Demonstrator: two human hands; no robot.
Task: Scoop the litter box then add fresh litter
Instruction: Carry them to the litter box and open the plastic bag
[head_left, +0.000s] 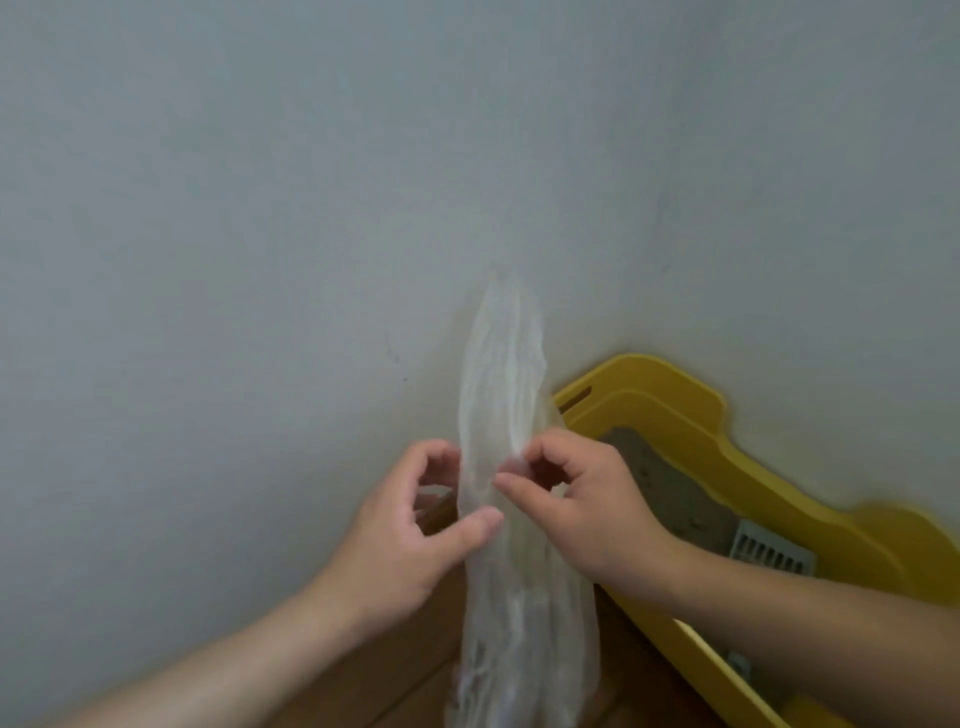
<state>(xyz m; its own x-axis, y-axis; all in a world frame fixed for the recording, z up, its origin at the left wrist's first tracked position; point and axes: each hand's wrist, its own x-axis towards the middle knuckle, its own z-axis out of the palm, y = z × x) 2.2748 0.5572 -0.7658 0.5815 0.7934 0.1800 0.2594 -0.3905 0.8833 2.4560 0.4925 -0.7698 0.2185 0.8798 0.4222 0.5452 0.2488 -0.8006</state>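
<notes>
Opening the waste bag by the litter box

My left hand (410, 525) and right hand (576, 499) each pinch one thin plastic bag (501, 395), fingers narrow on its film. I judge it light, limp and slippery (grip an edge, rub the layers apart). One yellow litter box (810, 514) sits right, one gray scoop (769, 551) inside.

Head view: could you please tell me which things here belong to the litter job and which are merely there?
For the job: clear plastic bag, pinched by left hand and right hand; yellow litter box; grey litter; slotted scoop.

Merely there: wall; wooden floor.
</notes>
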